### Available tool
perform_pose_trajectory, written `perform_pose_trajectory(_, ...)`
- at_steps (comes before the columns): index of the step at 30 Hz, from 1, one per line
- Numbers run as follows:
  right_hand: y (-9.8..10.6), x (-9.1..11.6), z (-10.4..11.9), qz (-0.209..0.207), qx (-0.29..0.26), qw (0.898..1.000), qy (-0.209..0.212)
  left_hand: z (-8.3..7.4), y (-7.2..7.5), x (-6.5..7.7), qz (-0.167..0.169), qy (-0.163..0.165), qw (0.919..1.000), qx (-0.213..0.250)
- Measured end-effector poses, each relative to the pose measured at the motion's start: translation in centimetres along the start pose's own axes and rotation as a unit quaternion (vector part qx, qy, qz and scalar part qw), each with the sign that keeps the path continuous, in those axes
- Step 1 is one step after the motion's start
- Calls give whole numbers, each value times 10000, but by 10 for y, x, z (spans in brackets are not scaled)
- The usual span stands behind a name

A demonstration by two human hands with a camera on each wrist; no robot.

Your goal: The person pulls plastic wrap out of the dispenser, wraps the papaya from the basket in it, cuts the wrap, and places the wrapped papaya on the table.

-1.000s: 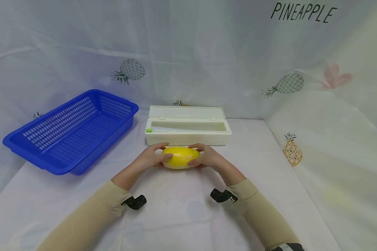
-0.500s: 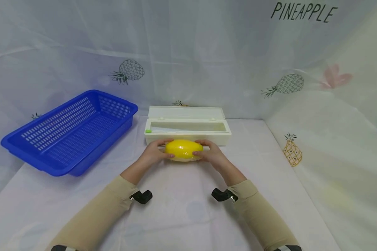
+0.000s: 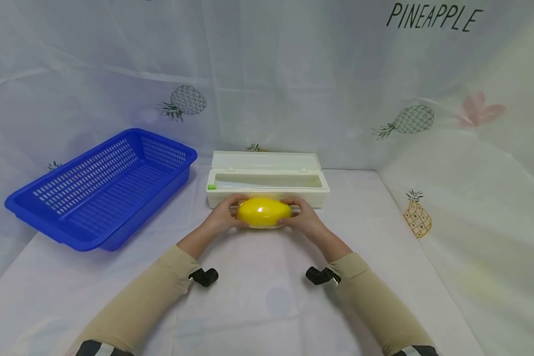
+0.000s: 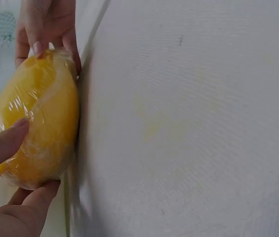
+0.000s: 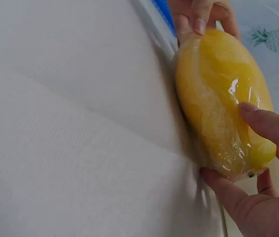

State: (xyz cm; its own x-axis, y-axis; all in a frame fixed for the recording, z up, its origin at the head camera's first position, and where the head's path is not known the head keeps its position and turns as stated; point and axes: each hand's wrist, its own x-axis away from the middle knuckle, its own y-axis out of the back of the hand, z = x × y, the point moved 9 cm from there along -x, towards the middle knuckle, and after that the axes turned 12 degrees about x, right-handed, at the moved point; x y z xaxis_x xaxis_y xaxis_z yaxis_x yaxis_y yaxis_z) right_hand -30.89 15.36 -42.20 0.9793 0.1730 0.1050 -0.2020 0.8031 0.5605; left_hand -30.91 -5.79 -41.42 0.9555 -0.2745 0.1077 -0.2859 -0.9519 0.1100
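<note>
Between the two hands is a yellow mango (image 3: 263,212), wrapped in clear film. My left hand (image 3: 221,215) grips its left end, thumb on the near side. At the other end my right hand (image 3: 309,217) holds it the same way. The left wrist view shows creased film on the mango (image 4: 40,113) under the left thumb (image 4: 3,143). In the right wrist view a greenish tip shows on the mango (image 5: 228,108), near the fingers of the right hand (image 5: 265,210). Right behind it stands a white cling film box (image 3: 267,195), lid raised.
A green slider (image 3: 211,187) sits at the left end of the box's opening, with pale film inside. To the left a blue plastic basket (image 3: 102,193) stands at an angle. White cloth with pineapple prints covers the table (image 3: 253,296) and the walls behind.
Both hands have turned the mango, so that a smoother, shinier side faces up. It has shifted slightly right and away. The box and basket have stayed in place.
</note>
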Motion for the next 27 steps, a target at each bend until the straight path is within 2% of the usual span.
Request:
perform_pose_trajectory(3,0,1,-3,59,-100,9999,3,2,-1,1,28,7,10000,84)
perform_pose_trajectory(9,0,2,1,123,-134,9993,324,1,-4,2,103,-50,9999,15)
perform_pose_trajectory(14,1,2,5,158,19,9984,545,2,-2,5,20,129,9999,-34)
perform_pose_trajectory(21,2,8,10,330,-12,9980,547,2,1,10,34,130,9999,69)
perform_pose_trajectory(27,6,10,6,224,51,9981,572,6,7,13,67,112,9998,138)
